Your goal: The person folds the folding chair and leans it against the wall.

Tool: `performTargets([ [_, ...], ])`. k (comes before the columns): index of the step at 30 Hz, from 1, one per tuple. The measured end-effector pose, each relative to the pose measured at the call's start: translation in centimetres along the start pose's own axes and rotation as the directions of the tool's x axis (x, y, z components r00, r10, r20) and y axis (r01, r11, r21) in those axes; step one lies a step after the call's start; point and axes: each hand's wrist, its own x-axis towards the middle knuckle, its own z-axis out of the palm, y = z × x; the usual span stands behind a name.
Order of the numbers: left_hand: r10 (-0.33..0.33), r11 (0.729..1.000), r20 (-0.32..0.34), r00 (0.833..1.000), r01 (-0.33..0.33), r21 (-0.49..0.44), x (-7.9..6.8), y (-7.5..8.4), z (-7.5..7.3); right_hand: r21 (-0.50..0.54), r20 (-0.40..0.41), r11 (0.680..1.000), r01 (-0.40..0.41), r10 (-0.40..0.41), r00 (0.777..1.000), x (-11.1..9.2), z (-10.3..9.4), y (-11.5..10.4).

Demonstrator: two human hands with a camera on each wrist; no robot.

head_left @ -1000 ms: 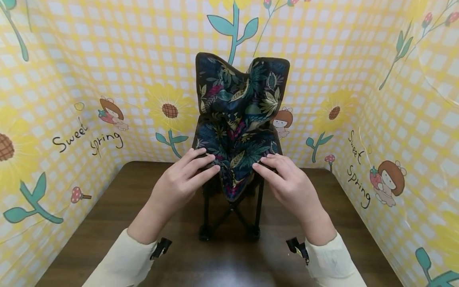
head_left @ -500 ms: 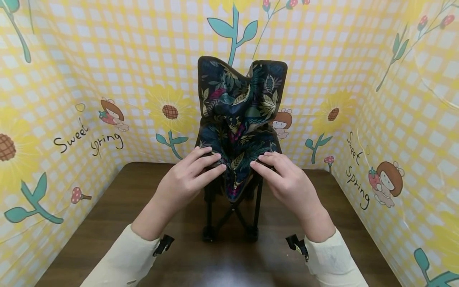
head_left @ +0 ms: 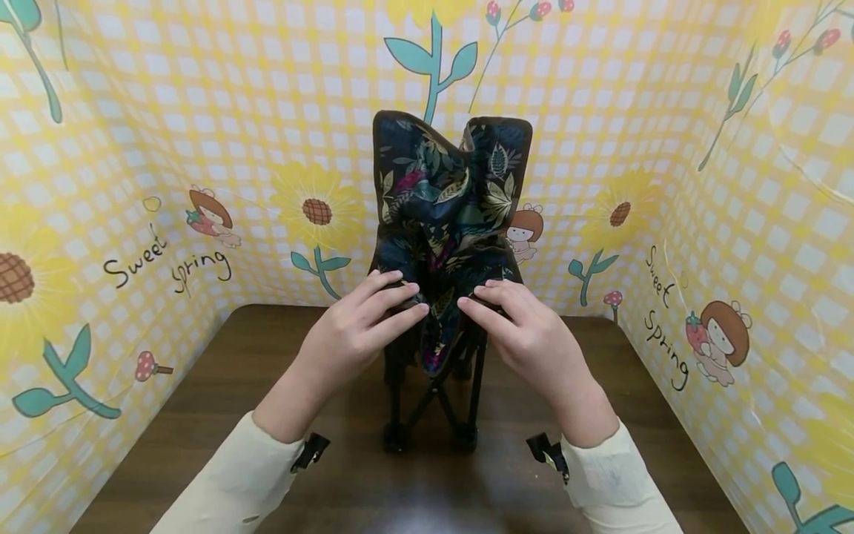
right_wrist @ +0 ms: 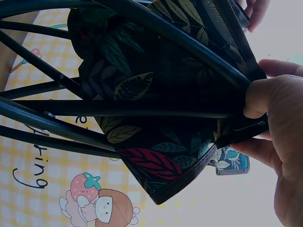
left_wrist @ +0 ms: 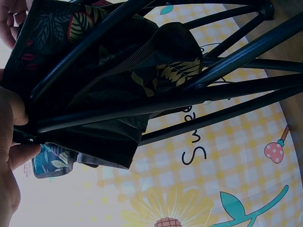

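At left, a yellow-and-white checked cloth (head_left: pixel 120 156), printed with sunflowers and the lettering (head_left: pixel 136 259) "Sweet Spring," lines the side of a dark wood table (head_left: pixel 187 415). A cream left sleeve (head_left: pixel 233 471) enters from the lower edge, a black left clip (head_left: pixel 310 451) at its cuff. Past the cuff, a person's left hand (head_left: pixel 350 330) grips the left front corner of a small folding chair (head_left: pixel 443 252), fingers laid over the top; the left wrist view shows digits on either side of the corner joint.

At center, the chair stands upright on the table, its leafy dark backrest (head_left: pixel 427 182) in front of the rear cloth and dipping in the middle. The partly folded seat (head_left: pixel 437 352) sags into a V, its tip hanging between the hands, above black legs (head_left: pixel 477 393) that cross in an X.

To the right, the right hand (head_left: pixel 530 334) mirrors the grip, fingers over the right front corner, with the thumb seen against the frame in the right wrist view. Beside its wrist sit a right clip (head_left: pixel 548 454) and a cream right sleeve (head_left: pixel 614 475). At far right, the cloth carries a cartoon girl (head_left: pixel 727 341) with a strawberry.
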Motion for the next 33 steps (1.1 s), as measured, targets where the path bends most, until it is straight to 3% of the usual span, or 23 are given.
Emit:
performTargets([
  [33, 0.007, 0.999, -0.014, 1.0, -0.008, -0.037, 1.1, 0.0, 0.7, 0.008, -0.015, 1.0, 0.004, -0.004, 1.0, 1.2, 0.5, -0.2],
])
